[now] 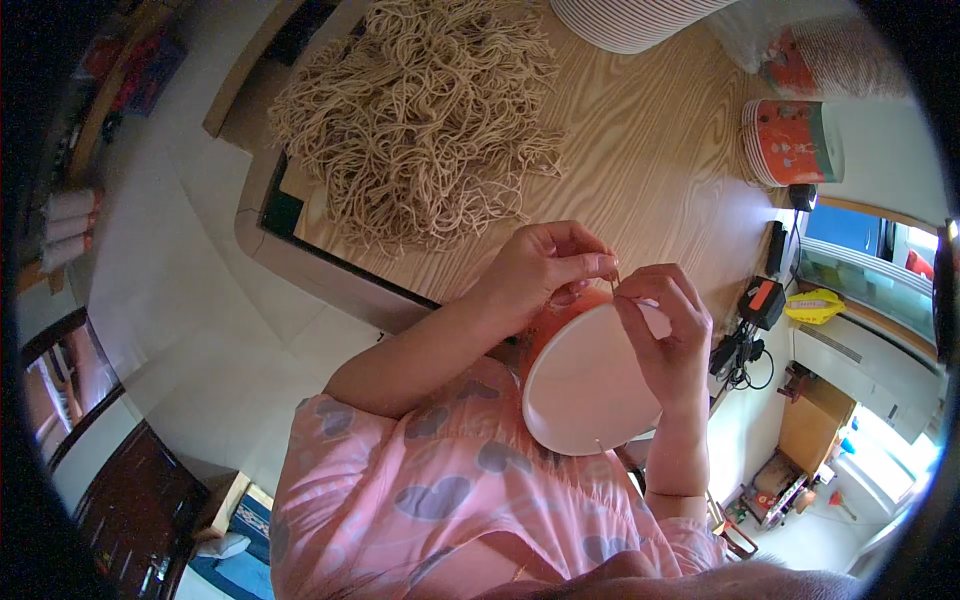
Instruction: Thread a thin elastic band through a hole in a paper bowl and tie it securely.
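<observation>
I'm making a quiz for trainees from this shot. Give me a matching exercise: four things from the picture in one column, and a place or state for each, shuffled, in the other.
Things:
1. paper bucket
2. heap of tan cords
3. stack of white cups
4. stack of orange printed cups

Places or states:
A. lying on its side near the table's right edge
B. held between left hand and right hand
C. spread loose across the table's far left
D. at the table's far edge, cut off by the frame

Pairs: 1-B, 2-C, 3-D, 4-A
</observation>
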### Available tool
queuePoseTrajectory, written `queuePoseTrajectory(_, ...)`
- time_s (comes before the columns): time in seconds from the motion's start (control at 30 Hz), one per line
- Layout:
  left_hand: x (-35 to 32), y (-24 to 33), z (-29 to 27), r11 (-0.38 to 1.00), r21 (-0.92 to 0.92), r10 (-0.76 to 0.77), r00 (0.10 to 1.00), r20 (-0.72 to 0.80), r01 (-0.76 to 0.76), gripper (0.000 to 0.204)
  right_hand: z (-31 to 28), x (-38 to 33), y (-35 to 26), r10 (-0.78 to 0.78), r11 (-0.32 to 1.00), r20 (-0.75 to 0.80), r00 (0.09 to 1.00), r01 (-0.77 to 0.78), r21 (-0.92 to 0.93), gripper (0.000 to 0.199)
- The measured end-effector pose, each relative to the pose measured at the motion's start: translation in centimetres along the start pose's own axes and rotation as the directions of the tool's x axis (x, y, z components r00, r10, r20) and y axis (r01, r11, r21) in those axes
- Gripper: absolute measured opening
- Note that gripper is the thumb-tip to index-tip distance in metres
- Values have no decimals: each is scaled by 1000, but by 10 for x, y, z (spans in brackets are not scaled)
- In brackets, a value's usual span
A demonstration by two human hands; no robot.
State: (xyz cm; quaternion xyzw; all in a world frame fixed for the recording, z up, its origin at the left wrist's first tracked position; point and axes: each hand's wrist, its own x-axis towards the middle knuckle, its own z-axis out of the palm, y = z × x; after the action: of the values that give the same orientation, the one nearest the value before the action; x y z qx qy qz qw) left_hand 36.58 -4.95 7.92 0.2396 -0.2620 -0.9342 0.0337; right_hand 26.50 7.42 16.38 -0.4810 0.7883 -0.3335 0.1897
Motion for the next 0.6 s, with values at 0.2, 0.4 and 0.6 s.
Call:
queuePoseTrajectory(0.2, -6, 5, 9, 955, 275, 126, 992, -27, -114, 10, 0, 1, -7, 84, 996, -11, 996, -84, 20, 9)
queuePoseTrajectory(0.4, -9, 2, 15, 956, 221, 192, 981, 17, -191, 7, -3, 1, -12, 123, 992, -20, 992, -123, -6, 9)
queuePoseTrajectory(0.6, -10, 6, 19, 971, 186, 151, 989, 10, -150, 8, -7, 4, -8, 184, 983, 1, 983, -184, 4, 9)
